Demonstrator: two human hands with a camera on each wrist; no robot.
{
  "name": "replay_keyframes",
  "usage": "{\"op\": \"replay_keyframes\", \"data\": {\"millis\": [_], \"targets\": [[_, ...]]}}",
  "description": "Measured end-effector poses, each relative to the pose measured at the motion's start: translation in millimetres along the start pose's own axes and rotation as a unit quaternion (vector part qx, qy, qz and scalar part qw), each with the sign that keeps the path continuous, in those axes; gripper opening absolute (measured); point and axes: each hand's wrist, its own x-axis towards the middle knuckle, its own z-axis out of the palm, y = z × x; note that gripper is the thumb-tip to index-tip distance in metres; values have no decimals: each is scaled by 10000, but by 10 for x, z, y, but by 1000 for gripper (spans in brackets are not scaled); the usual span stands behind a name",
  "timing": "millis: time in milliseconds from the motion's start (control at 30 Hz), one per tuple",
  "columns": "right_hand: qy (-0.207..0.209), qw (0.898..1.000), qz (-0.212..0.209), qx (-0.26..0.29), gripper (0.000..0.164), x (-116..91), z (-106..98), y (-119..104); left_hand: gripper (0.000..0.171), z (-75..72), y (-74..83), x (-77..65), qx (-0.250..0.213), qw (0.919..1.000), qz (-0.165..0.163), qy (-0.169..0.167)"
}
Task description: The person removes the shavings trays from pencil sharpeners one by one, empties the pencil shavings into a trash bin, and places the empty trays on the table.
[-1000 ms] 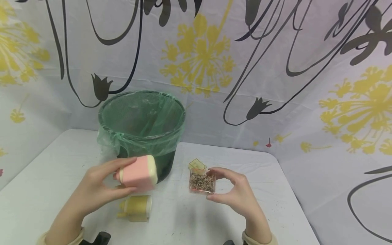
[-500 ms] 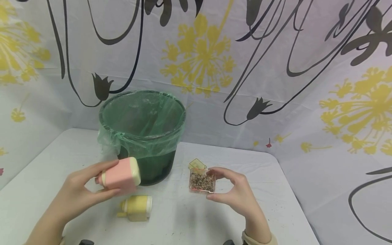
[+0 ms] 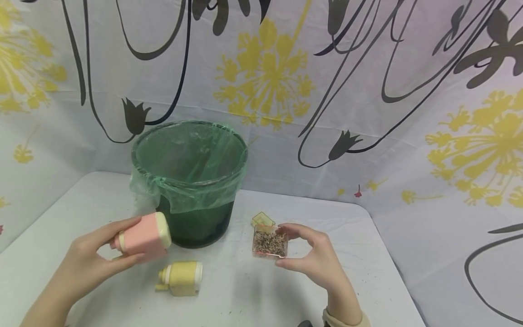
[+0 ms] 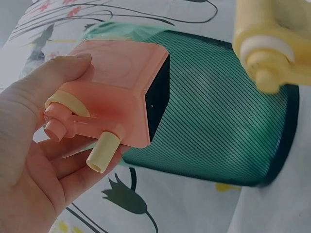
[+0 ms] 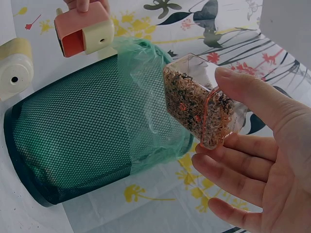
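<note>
Holding the pink sharpener [image 3: 143, 238] in your left hand [image 3: 91, 256], you have it lying on its side above the table [image 3: 347, 254] — thumb pressed on one face, fingers curled against the other; the left wrist view shows its dark opening [image 4: 160, 97] bare, with the crank knob [image 4: 104, 151] standing out beside your fingers. Your right hand [image 3: 314, 254] pinches the clear tray [image 3: 269, 243] between thumb and fingertips, the little finger set apart from the rest; the tray is raised off the table and well loaded with shavings [image 5: 187, 99].

The bin [image 3: 200, 222], lined with a green bag [image 3: 192, 195], stands behind and between your hands; the yellow sharpener [image 3: 183, 278] sits in front of it, and a small yellowish clear piece [image 3: 261, 219] lies just beyond the tray.

The step in hand looks like emptying: the tray seems to be out of the pink sharpener, its shavings not yet tipped. The next move probably calls for setting the sharpener down, then carrying the tray level to the bin — tilt it only once it is over the mouth; loose shavings could easily spill on the way.
</note>
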Motion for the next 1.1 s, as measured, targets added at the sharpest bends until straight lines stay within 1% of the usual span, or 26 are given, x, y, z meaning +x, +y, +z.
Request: {"op": "replay_keyframes", "data": {"millis": [200,467,633,933,1100], "targets": [[8,10000,37,-7,59,-6,4,-6,83,-40,-46,-57,119,9996,-244,44],[1,10000,90,13,59,-14,7,-11,80,-45,-98,-139,-76,9976,-684,43],[-24,10000,94,13,59,-14,8,-16,78,-49,-144,-188,21,9959,-902,13],[-14,10000,37,-16,59,-15,6,-16,71,-30,-233,-267,11,9892,-1454,-187],[-16,10000,54,-2,60,-13,6,-14,67,-32,-280,-311,116,9837,-1764,-316]]}}
